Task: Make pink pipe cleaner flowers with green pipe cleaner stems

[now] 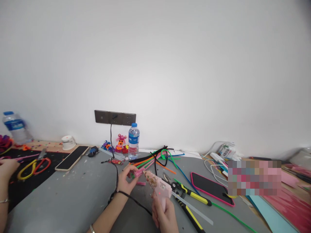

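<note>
My right hand [165, 216] is wrapped round the handle of a pink hot glue gun [164, 188]. Dried, speckled glue coats its nozzle end, and a long translucent glue stick [194, 208] sticks out of its back. The nozzle points left, at or very near a small bundle of pink pipe cleaner [139, 172] pinched in the fingers of my left hand [126, 180]. A bit of green shows in that bundle. Just below it, a short pink piece [141, 183] lies on the grey mat [80, 194]. A black cord [136, 201] crosses my left wrist.
Yellow-and-black pliers [191, 194] and a pink-cased phone [212, 188] lie to the right. Pipe cleaners [148, 160] spread behind my hands, near a water bottle [133, 142]. Scissors [36, 168], another phone [72, 158] and another person's hand [8, 170] are at left.
</note>
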`<state>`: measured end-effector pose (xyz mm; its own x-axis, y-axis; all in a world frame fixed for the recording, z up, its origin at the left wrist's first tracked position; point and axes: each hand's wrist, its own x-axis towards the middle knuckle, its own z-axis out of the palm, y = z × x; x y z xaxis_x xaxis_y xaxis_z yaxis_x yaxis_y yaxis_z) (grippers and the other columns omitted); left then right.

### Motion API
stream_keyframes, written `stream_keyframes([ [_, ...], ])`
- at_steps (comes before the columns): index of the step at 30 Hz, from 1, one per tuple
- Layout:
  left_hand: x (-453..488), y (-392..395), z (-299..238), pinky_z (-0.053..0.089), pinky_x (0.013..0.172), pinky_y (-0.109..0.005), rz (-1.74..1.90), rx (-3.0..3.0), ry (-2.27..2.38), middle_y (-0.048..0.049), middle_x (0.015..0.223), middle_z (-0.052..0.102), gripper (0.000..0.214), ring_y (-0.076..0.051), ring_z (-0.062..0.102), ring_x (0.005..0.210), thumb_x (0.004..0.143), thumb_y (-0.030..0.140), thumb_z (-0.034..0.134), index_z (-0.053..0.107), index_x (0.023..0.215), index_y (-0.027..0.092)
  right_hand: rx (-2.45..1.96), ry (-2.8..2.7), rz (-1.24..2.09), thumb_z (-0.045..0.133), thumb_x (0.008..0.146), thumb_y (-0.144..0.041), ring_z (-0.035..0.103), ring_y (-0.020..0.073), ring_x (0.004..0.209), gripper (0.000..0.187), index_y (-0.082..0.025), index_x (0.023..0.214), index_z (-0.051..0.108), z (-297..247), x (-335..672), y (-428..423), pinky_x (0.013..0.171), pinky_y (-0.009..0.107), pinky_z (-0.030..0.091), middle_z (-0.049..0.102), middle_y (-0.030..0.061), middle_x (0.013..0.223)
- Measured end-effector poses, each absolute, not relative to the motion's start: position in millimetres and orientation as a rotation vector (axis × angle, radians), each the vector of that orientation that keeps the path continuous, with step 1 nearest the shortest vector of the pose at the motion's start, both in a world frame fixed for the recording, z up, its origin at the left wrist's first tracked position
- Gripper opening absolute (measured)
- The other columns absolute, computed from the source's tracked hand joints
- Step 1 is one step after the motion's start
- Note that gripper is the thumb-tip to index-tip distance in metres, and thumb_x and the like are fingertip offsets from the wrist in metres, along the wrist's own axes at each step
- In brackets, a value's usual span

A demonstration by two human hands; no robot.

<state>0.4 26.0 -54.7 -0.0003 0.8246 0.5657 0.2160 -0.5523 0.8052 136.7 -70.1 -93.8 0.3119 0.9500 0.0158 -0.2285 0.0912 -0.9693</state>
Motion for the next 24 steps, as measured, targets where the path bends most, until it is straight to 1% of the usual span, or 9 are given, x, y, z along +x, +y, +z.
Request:
stream_keyframes([
  [4,2.2,23.9,-54.6,0.041,0.05,-0.023,1.602,1.748,1.071,-0.0015,0.066,0.066,0.007,-0.014,0.054,0.054,0.07,0.025,0.065,0.068,0.07,0.019,-1.148,-0.781,1.062,0.063,0.069,-0.071,0.023,0.0022,0.027,0.056,-0.02,0.058,0.045,-101.6,140.0,-64.8,0.026,0.016,0.019,0.031,-0.0112,0.04],
  [7,4.2,21.9,-53.2,0.042,0.05,-0.024,1.639,1.696,1.106,-0.0012,0.066,0.066,0.008,-0.014,0.053,0.054,0.069,0.025,0.065,0.068,0.072,0.018,-1.141,-0.764,1.064,0.064,0.069,-0.071,0.023,0.002,0.027,0.056,-0.019,0.057,0.045,-102.7,143.0,-62.5,0.026,0.015,0.019,0.031,-0.0111,0.041],
  [10,4.9,21.0,-51.6,0.041,0.05,-0.024,1.629,1.688,1.13,-0.0005,0.064,0.066,0.008,-0.014,0.053,0.053,0.068,0.025,0.065,0.068,0.072,0.018,-1.116,-0.766,1.069,0.063,0.069,-0.071,0.022,0.0017,0.026,0.055,-0.018,0.06,0.049,-100.5,145.3,-63.4,0.026,0.015,0.019,0.032,-0.011,0.041],
  [14,4.7,20.8,-50.4,0.039,0.049,-0.022,1.604,1.698,1.147,0.0003,0.065,0.065,0.008,-0.013,0.052,0.052,0.068,0.026,0.064,0.068,0.072,0.019,-1.098,-0.821,1.079,0.062,0.071,-0.07,0.023,0.0017,0.026,0.055,-0.018,0.059,0.05,-94.5,143.3,-69.7,0.028,0.015,0.019,0.029,-0.0115,0.039],
  [16,4.6,21.0,-50.6,0.039,0.049,-0.022,1.595,1.701,1.145,0.0006,0.065,0.065,0.008,-0.013,0.052,0.053,0.068,0.027,0.065,0.067,0.071,0.019,-1.12,-0.822,1.067,0.063,0.071,-0.07,0.023,0.0019,0.028,0.054,-0.017,0.064,0.054,-91.5,140.1,-73.7,0.029,0.015,0.019,0.031,-0.0114,0.04],
  [19,3.7,22.2,-52.0,0.037,0.049,-0.022,1.589,1.715,1.131,0.0008,0.065,0.064,0.008,-0.014,0.054,0.054,0.068,0.025,0.064,0.068,0.072,0.02,-1.162,-0.788,1.067,0.066,0.066,-0.072,0.024,0.0021,0.028,0.057,-0.016,0.075,0.057,-89.2,135.3,-78.1,0.03,0.016,0.019,0.034,-0.0113,0.041],
  [21,2.3,23.8,-53.2,0.037,0.049,-0.022,1.582,1.742,1.109,0.0004,0.065,0.065,0.008,-0.014,0.054,0.054,0.067,0.024,0.064,0.069,0.072,0.019,-1.174,-0.779,1.071,0.066,0.064,-0.073,0.024,0.0021,0.029,0.059,-0.016,0.077,0.057,-89.1,133.4,-79.3,0.03,0.016,0.019,0.035,-0.0112,0.042],
  [24,-0.6,26.3,-53.7,0.037,0.048,-0.022,1.565,1.78,1.07,-0.0005,0.067,0.067,0.009,-0.014,0.056,0.054,0.066,0.024,0.066,0.07,0.073,0.019,-1.169,-0.813,1.068,0.066,0.066,-0.072,0.022,0.002,0.029,0.059,-0.015,0.081,0.058,-89.3,132.4,-79.3,0.03,0.016,0.018,0.036,-0.0111,0.041],
])
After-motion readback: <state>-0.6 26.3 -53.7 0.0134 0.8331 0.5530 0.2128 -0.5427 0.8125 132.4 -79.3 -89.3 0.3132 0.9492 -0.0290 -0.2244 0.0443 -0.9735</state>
